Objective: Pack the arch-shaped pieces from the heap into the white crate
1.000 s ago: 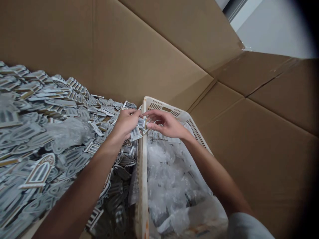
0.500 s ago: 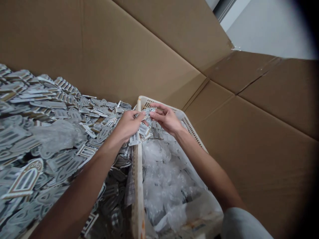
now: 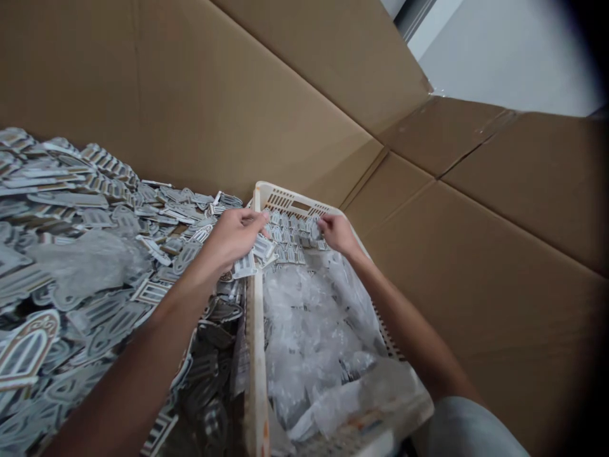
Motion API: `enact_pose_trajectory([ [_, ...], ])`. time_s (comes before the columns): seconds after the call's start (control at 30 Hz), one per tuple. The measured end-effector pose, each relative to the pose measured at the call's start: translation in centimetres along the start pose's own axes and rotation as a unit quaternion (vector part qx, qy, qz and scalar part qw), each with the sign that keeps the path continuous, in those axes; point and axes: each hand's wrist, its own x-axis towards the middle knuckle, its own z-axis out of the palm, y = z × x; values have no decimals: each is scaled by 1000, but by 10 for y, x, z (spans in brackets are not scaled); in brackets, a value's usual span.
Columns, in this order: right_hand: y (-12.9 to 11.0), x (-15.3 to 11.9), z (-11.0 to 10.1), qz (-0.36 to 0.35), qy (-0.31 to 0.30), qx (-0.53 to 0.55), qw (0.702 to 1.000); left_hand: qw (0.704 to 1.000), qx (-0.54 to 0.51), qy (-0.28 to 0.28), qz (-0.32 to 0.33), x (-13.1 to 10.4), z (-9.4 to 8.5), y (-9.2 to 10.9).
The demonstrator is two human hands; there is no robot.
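Observation:
My left hand (image 3: 240, 236) is closed on a few small window-shaped pieces (image 3: 246, 265) at the left rim of a white plastic basket (image 3: 258, 298). My right hand (image 3: 335, 232) is inside the basket near its far right, its fingers pinched on a small window-shaped piece (image 3: 314, 230) beside the rows. Several rows of such pieces (image 3: 288, 236) stand close together at the basket's far end. Crumpled clear plastic (image 3: 304, 317) covers the nearer part of the basket.
A large heap of loose window-shaped pieces (image 3: 114, 311) fills the left side, with a crumpled clear bag (image 3: 90, 260) on top. Tall cardboard walls (image 3: 200, 95) rise behind and to the right. A grey-clothed knee or sleeve (image 3: 469, 428) shows at the lower right.
My right hand has moved away from my left hand, rightward and down to the rows in the basket. My left hand still holds its pieces. The view has shifted slightly.

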Motion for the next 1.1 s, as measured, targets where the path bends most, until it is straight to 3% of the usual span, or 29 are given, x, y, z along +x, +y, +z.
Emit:
enact_pose_trajectory([
  [0.1, 43, 0, 16, 75, -48, -58, 994, 1000, -3, 24, -1, 5, -3, -6],
  [0.23, 71, -5, 42, 118, -94, -54, 987, 1000, -5, 29, -6, 5, -4, -9],
  [0.43, 77, -4, 60, 150, -117, -50, 980, 998, -32, 51, -34, 6, -1, -6],
  [0.67, 73, -7, 65, 150, -95, -43, 983, 972, -171, 79, -142, 8, -2, -4],
  [0.8, 37, -9, 52, 82, -54, -26, 995, 957, -219, 104, -158, 7, -1, 1],
  [0.9, -22, -22, 35, -41, -102, 145, 983, 957, -218, 115, -155, 7, 2, -2],
  [1.0, -86, -41, 21, -146, -173, 251, 941, 972, -161, 151, -86, 9, 7, -12],
  [1.1, -125, -52, 15, -203, -163, 210, 942, 985, -63, 162, 11, 10, 9, -21],
])
